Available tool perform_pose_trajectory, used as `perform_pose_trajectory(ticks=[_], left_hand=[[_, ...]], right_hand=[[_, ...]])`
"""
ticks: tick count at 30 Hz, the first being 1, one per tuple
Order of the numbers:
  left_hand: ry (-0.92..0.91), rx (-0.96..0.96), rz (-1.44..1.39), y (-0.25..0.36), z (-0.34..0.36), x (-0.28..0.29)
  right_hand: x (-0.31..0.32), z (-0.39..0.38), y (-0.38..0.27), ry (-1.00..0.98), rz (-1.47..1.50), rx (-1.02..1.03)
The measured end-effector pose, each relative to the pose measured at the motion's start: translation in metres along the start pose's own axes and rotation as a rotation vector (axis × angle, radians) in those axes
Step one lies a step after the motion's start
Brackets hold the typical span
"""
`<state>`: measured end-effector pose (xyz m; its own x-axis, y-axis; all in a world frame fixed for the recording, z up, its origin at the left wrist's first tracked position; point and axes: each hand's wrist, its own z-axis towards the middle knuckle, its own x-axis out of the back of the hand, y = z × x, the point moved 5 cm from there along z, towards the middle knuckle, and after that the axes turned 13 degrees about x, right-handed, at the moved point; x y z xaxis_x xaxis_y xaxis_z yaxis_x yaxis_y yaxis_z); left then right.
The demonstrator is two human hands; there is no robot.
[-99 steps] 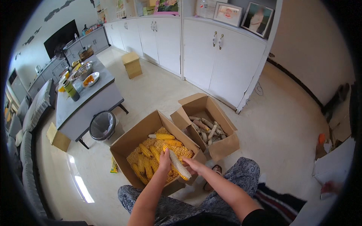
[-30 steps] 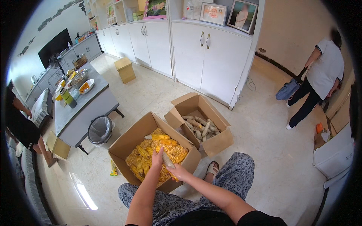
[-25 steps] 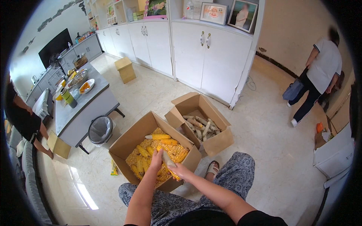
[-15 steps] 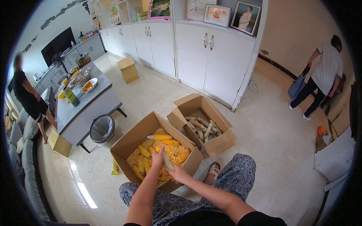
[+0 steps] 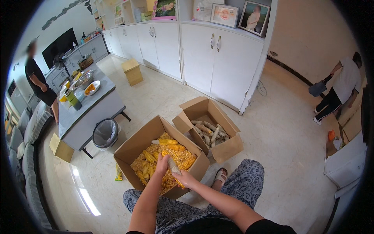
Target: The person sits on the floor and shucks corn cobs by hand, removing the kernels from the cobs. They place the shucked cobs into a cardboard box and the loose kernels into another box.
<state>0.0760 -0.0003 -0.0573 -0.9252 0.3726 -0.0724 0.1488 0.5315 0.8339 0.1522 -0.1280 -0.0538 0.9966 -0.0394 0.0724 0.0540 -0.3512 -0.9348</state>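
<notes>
Over a large cardboard box [image 5: 127, 149], both my hands are closed on a corn cob [image 5: 174, 167], whose visible side is pale and stripped of kernels. My left hand [image 5: 162, 164] wraps its upper end. Lower down, my right hand [image 5: 184, 179] grips the other end, with yellow kernels showing by its fingers; whether they belong to a second ear I cannot tell. Inside the box, whole yellow ears [image 5: 149, 156] lie on a bed of loose kernels [image 5: 182, 157].
A smaller cardboard box [image 5: 229, 152] holding bare cobs [image 5: 212, 130] adjoins at the right. Left are a lined trash bin [image 5: 105, 133] and a table [image 5: 72, 119] with bowls and a bottle. One person [image 5: 37, 80] stands beyond the table; another [image 5: 343, 84] carries a bag at the right.
My hands stay on the cob with a small shift, and more yellow shows under my right hand. The left person moved right; the person with the bag moved farther right.
</notes>
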Motion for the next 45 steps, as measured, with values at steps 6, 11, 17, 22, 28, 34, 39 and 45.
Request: perform_pose_trajectory(ticks=[6,11,17,22,28,34,39,45], left_hand=[[0.043,0.063,0.004,-0.001,0.004,0.002],[0.007,0.052,0.097,-0.015,0.025,0.006],[-0.005,0.135,0.004,0.006,-0.007,-0.011],[0.165,0.113,0.065,-0.005,0.010,0.006],[0.002,0.046,0.135,-0.008,0.012,0.004],[0.067,0.150,-0.095,-0.006,0.003,0.005],[0.160,0.129,-0.062,-0.017,0.015,0.014],[-0.033,0.021,-0.103,-0.021,0.015,0.019]], right_hand=[[-0.001,-0.003,-0.005,0.005,0.129,-0.020],[-0.003,-0.011,-0.016,0.029,0.077,-0.005],[0.008,-0.011,-0.012,0.005,0.087,-0.022],[-0.004,-0.012,-0.014,0.014,-0.034,-0.014],[0.001,-0.007,-0.002,-0.044,0.194,-0.017],[0.002,-0.008,-0.006,-0.069,0.269,-0.006],[-0.004,-0.009,-0.013,-0.054,0.135,-0.019],[-0.006,-0.011,-0.012,-0.097,0.274,-0.058]])
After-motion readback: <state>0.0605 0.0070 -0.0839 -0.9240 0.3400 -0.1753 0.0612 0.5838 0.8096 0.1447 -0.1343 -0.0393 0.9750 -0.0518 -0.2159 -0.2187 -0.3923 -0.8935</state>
